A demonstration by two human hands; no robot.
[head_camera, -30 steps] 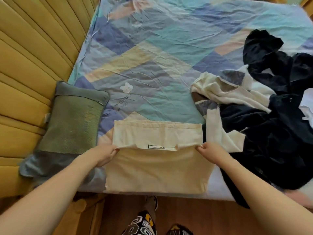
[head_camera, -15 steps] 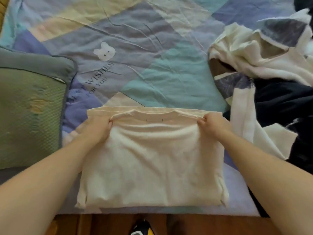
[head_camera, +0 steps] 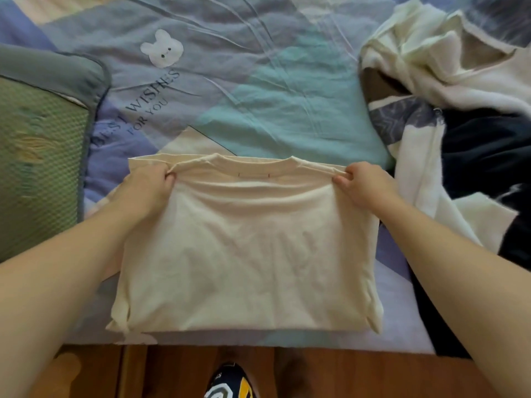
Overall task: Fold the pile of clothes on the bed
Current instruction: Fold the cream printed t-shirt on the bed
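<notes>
1. Cream shirt [head_camera: 244,254] lies folded on the bed's [head_camera: 258,90] near edge, right of the green pillow [head_camera: 37,156].
2. Left hand [head_camera: 146,191] and right hand [head_camera: 365,185] each pinch its far corners.
3. Unfolded clothes pile [head_camera: 459,124] sits right of the shirt.

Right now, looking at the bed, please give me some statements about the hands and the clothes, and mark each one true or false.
1. Both hands pinch the far edge of the cream shirt. True: the left hand and the right hand each grip a far corner.
2. The cream shirt lies spread out at full length. False: it is folded into a compact rectangle near the bed's edge.
3. The unfolded pile of clothes lies to the right of the shirt. True.
4. The green pillow rests on top of the cream shirt. False: it lies apart, to the left.
5. The bedsheet is plain white. False: it has blue, teal and purple patches and a bear print.
</notes>
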